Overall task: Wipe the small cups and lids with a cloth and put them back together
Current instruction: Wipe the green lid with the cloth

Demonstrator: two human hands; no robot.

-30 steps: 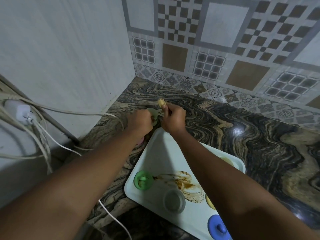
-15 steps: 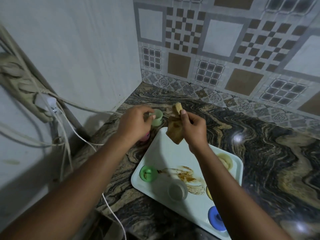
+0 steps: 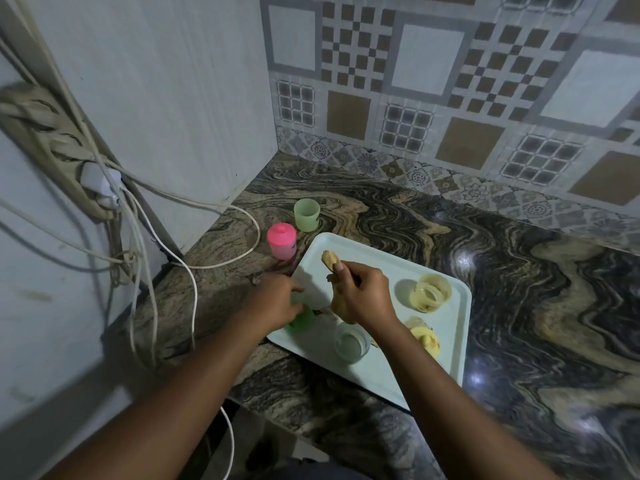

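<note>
My left hand (image 3: 277, 303) grips the green lid (image 3: 302, 322) at the left edge of the pale tray (image 3: 381, 261). My right hand (image 3: 363, 294) holds a tan cloth (image 3: 330, 259) bunched above the tray's middle. A light green cup (image 3: 306, 214) stands open on the counter beyond the tray, and next to it a pink cup with its lid on (image 3: 282, 240). On the tray are a clear cup (image 3: 350, 346), a yellow cup (image 3: 431, 292) and a yellow lid (image 3: 426, 339).
Brown smears mark the tray near my hands. White cables (image 3: 221, 261) loop over the marble counter (image 3: 519, 306) at the left, from a power strip (image 3: 52, 147) on the wall. Tiled walls close the corner behind.
My left hand has set the light green cup down on the counter and come back to the tray, onto the green lid. My right hand has drawn back with the cloth.
</note>
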